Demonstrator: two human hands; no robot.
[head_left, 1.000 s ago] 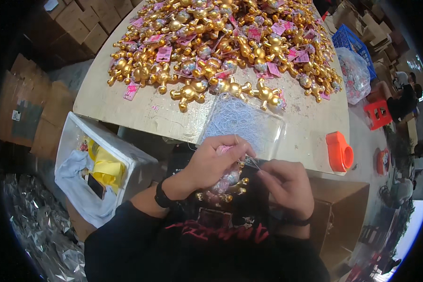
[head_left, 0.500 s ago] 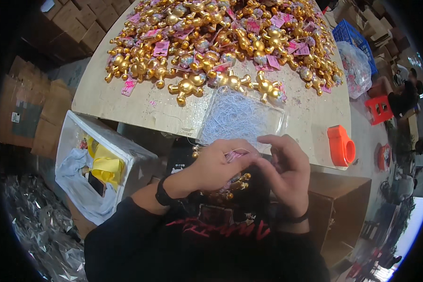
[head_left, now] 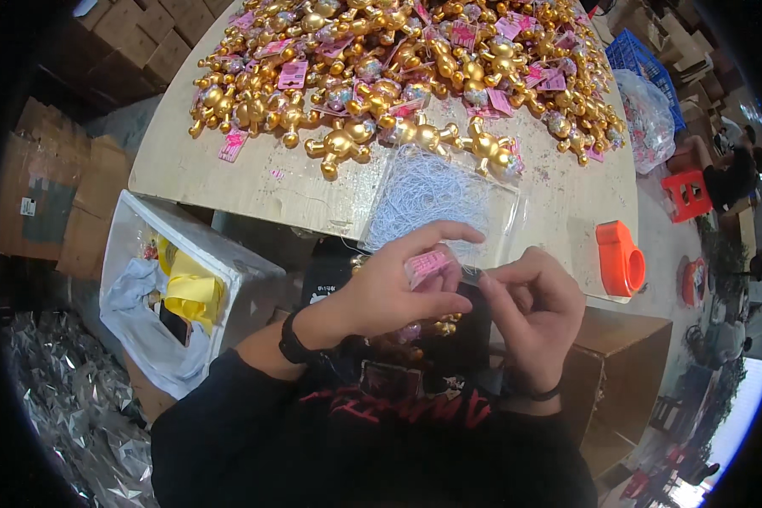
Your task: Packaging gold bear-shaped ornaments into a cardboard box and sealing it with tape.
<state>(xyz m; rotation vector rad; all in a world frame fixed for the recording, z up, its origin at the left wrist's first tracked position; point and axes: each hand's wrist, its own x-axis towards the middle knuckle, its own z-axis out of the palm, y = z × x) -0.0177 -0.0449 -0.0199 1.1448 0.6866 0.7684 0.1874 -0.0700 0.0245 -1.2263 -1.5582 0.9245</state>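
My left hand [head_left: 372, 292] is curled around a small pink tag [head_left: 428, 267], with the index finger stretched over the top. The thumb and forefinger of my right hand [head_left: 538, 313] pinch a thin pale string, which runs toward the left hand. Below the hands, partly covered by them, is a shiny gold figurine [head_left: 445, 327] against my dark clothing. Just beyond the fingers, a clear shallow tray [head_left: 516, 207] holds a tangle of pale string loops [head_left: 427, 199]. A few gold bear-like figurines [head_left: 340, 148] lie along the tray's far side.
A large heap of gold figurines [head_left: 381, 76] with pink tags covers the far table [head_left: 229, 186]. An orange tape dispenser [head_left: 620, 258] stands at the right edge. At the left is a white foam box [head_left: 245, 279] with cloths; at the lower right, an open cardboard box [head_left: 622, 372].
My hands have moved apart, the right one shifting right with the string. The left fingers have opened somewhat, so more of the pink tag shows.
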